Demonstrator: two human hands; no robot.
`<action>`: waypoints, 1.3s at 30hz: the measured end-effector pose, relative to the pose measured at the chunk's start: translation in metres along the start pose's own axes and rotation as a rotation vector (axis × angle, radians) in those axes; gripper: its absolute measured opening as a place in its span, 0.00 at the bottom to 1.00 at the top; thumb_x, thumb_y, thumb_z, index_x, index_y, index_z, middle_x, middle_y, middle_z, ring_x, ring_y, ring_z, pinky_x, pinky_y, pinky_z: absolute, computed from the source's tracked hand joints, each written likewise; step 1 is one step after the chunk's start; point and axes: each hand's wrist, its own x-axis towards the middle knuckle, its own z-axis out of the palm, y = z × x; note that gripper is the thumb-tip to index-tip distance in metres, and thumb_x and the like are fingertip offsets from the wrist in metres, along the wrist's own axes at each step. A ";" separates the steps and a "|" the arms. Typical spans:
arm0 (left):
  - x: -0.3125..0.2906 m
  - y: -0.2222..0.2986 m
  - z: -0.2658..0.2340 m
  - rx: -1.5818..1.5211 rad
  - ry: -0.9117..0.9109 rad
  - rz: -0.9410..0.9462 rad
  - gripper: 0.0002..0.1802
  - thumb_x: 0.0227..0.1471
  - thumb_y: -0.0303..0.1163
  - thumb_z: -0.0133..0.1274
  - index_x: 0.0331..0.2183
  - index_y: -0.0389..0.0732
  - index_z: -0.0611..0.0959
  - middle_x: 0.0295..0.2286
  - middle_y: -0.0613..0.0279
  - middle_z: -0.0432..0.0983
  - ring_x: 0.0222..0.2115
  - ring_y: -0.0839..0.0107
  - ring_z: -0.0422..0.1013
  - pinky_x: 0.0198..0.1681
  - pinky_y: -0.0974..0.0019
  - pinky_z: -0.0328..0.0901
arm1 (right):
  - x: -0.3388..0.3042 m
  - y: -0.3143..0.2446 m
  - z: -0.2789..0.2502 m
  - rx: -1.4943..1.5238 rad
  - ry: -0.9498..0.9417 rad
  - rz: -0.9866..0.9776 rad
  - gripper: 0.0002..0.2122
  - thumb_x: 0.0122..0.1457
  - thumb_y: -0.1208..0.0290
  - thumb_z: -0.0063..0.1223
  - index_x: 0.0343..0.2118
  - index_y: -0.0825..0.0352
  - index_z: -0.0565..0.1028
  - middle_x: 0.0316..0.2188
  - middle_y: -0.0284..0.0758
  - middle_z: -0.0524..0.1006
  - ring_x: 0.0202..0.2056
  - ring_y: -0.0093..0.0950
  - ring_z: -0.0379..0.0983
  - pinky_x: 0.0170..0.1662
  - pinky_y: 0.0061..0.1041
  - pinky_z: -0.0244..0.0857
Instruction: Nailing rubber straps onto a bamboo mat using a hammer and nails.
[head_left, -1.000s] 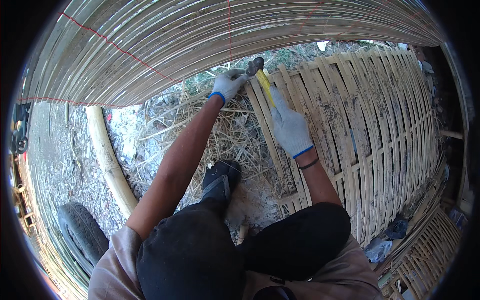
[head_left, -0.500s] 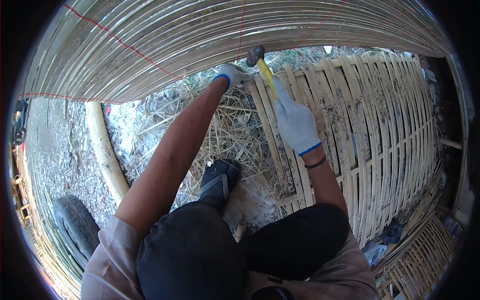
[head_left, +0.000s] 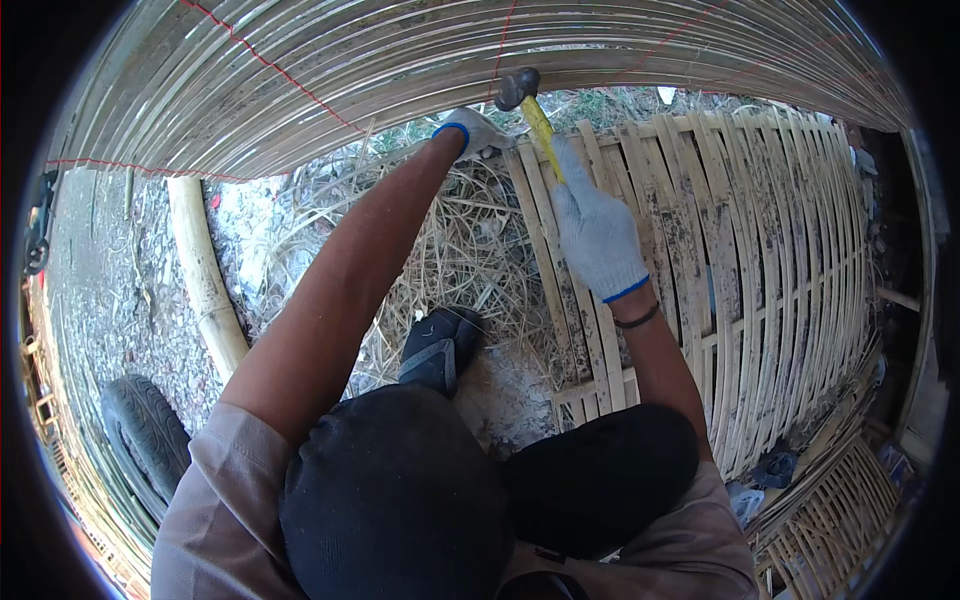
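Gripping the yellow-handled hammer (head_left: 539,127), the right hand (head_left: 603,245) has its fingers wrapped round the handle, the dark head jutting beyond them; it should feel stiff and head-heavy, best held well back from the head. Past the left hand (head_left: 478,133), whose fingers sit at or just beside its upper left corner, pinching or not I cannot tell, the slatted bamboo panel (head_left: 683,180) spreads rightward, probably light, springy and prone to splitting, so better grasped at a crosspiece.

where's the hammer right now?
In the head view, the hammer is at upper centre in the right hand, its head just up and right of the left hand, beyond the slatted panel's upper-left corner.
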 end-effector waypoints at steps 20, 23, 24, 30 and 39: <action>-0.027 0.001 -0.014 0.239 -0.229 0.333 0.34 0.50 0.45 0.60 0.56 0.41 0.73 0.48 0.53 0.75 0.48 0.62 0.72 0.53 0.61 0.65 | -0.043 0.073 0.020 -0.059 -0.107 0.450 0.23 0.63 0.59 0.48 0.59 0.60 0.62 0.38 0.50 0.78 0.39 0.51 0.75 0.42 0.43 0.69; -0.037 0.010 -0.018 0.165 -0.265 0.345 0.33 0.50 0.44 0.60 0.55 0.40 0.74 0.48 0.53 0.76 0.48 0.59 0.73 0.53 0.60 0.66 | -0.047 0.086 0.028 0.007 -0.047 0.403 0.22 0.63 0.59 0.48 0.58 0.60 0.63 0.37 0.51 0.78 0.39 0.50 0.75 0.42 0.43 0.69; -0.039 0.014 -0.015 0.169 -0.288 0.363 0.33 0.50 0.44 0.60 0.55 0.40 0.74 0.48 0.53 0.76 0.48 0.59 0.73 0.53 0.60 0.66 | -0.050 0.092 0.030 0.001 -0.033 0.428 0.22 0.63 0.59 0.48 0.58 0.60 0.63 0.37 0.51 0.78 0.39 0.50 0.75 0.42 0.43 0.69; -0.045 0.023 -0.011 0.356 -0.167 0.303 0.29 0.48 0.46 0.59 0.49 0.40 0.79 0.43 0.49 0.78 0.45 0.57 0.74 0.49 0.61 0.67 | -0.054 0.091 0.026 0.080 -0.090 0.466 0.20 0.63 0.59 0.47 0.55 0.58 0.65 0.31 0.47 0.79 0.35 0.45 0.77 0.39 0.41 0.70; -0.039 0.004 -0.009 0.095 -0.089 0.391 0.28 0.47 0.42 0.64 0.44 0.31 0.81 0.37 0.50 0.81 0.38 0.64 0.77 0.46 0.63 0.68 | -0.056 0.086 0.040 0.025 0.017 0.398 0.17 0.62 0.56 0.47 0.51 0.55 0.67 0.27 0.41 0.78 0.29 0.43 0.77 0.32 0.41 0.70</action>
